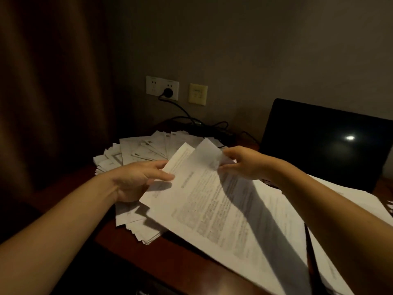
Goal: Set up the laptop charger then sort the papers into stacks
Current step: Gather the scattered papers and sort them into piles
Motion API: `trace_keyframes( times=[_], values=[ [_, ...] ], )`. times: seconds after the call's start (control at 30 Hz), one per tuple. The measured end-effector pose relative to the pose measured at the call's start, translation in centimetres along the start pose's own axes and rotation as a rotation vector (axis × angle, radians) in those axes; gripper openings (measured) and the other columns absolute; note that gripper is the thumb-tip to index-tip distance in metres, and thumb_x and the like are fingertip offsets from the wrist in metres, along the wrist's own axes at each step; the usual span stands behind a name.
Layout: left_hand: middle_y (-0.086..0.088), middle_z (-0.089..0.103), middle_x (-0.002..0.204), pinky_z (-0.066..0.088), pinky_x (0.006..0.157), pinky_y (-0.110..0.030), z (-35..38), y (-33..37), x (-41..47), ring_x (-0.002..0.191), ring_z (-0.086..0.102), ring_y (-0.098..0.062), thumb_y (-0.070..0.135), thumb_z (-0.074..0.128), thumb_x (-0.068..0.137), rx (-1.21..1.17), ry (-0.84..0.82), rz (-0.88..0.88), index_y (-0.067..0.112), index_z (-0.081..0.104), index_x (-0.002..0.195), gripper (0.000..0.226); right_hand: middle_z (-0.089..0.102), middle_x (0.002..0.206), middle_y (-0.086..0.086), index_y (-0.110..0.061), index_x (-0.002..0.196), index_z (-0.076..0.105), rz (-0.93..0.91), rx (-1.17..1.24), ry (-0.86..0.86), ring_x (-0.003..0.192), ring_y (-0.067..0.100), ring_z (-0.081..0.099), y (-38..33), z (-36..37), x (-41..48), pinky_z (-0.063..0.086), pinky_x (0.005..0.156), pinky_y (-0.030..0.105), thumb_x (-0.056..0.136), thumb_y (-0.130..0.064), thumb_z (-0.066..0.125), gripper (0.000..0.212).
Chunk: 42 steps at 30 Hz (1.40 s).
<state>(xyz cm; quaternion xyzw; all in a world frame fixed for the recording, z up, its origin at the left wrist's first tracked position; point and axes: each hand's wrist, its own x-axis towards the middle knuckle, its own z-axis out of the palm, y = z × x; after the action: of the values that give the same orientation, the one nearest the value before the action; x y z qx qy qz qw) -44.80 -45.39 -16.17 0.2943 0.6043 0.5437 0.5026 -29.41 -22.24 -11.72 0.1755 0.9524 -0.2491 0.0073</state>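
**2 hands on the printed sheets**

The left hand (pixel 136 179) grips the left edge of a loose bundle of white printed paper sheets (pixel 212 201), thumb on top. The right hand (pixel 244 162) pinches the curled top corner of the uppermost sheet. A fanned heap of white papers (pixel 144 147) lies behind them on the dark red-brown wooden bench (pixel 170 258). The black charger plug (pixel 168 91) sits in the white wall socket (pixel 153 85), left of the open black laptop (pixel 323 141).

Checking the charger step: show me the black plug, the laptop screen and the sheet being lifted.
black plug (pixel 168 91): head view, on its round body.
laptop screen (pixel 323 145): head view, middle of the dark panel.
lifted sheet (pixel 207 152): head view, on its raised corner.
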Motion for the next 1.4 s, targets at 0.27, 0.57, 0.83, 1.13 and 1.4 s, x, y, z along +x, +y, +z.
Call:
trace_keyframes(
  times=[0.27,0.57,0.83,1.13,1.4],
  values=[
    [-0.021,0.068,0.122,0.050,0.097,-0.060,-1.7,0.4,0.1,0.114,0.065,-0.041,-0.004,0.056,0.094,0.072,0.009,0.012,0.020,0.066,0.126,0.041,0.057,0.137,-0.001,-0.034,0.121,0.052,0.023,0.119,-0.027,0.123,0.021,0.056,0.0,2.1,2.0,0.051,0.104,0.044,0.083,-0.038,0.081,0.048],
    [0.009,0.076,0.101,0.055,0.070,-0.024,-0.1,0.5,1.1,0.090,0.073,-0.010,0.020,0.079,0.083,0.519,0.249,0.002,0.027,0.068,0.113,0.033,0.069,0.078,-0.012,-0.025,0.093,0.068,0.072,0.195,0.125,0.072,0.003,0.067,1.1,3.8,2.6,0.048,0.059,0.017,0.085,-0.037,0.079,0.018],
    [-0.001,0.069,0.104,0.048,0.056,-0.019,-0.8,1.7,3.9,0.088,0.062,-0.011,0.019,0.067,0.094,0.118,0.583,0.112,0.016,0.070,0.110,0.017,0.064,0.087,-0.006,-0.012,0.082,0.053,0.268,0.099,0.145,0.075,0.011,0.065,2.5,3.1,3.0,0.046,0.051,0.015,0.086,-0.030,0.079,0.032],
    [-0.019,0.069,0.109,0.059,0.069,-0.033,-3.3,3.2,6.2,0.091,0.070,-0.026,0.033,0.058,0.099,-0.186,0.444,-0.175,-0.001,0.060,0.121,0.041,0.071,0.097,0.004,-0.015,0.096,0.067,0.419,0.278,0.222,0.077,0.017,0.071,3.2,3.4,4.3,0.055,0.059,0.025,0.084,-0.019,0.081,0.019],
    [-0.010,0.074,0.097,0.058,0.079,-0.036,-2.4,3.5,8.1,0.091,0.069,-0.025,0.021,0.063,0.097,0.064,0.462,-0.223,0.009,0.066,0.100,0.013,0.072,0.098,0.004,-0.012,0.098,0.071,0.439,0.326,0.223,0.083,0.021,0.072,3.6,3.3,4.6,0.056,0.060,0.027,0.081,-0.020,0.083,0.022]
  ],
)
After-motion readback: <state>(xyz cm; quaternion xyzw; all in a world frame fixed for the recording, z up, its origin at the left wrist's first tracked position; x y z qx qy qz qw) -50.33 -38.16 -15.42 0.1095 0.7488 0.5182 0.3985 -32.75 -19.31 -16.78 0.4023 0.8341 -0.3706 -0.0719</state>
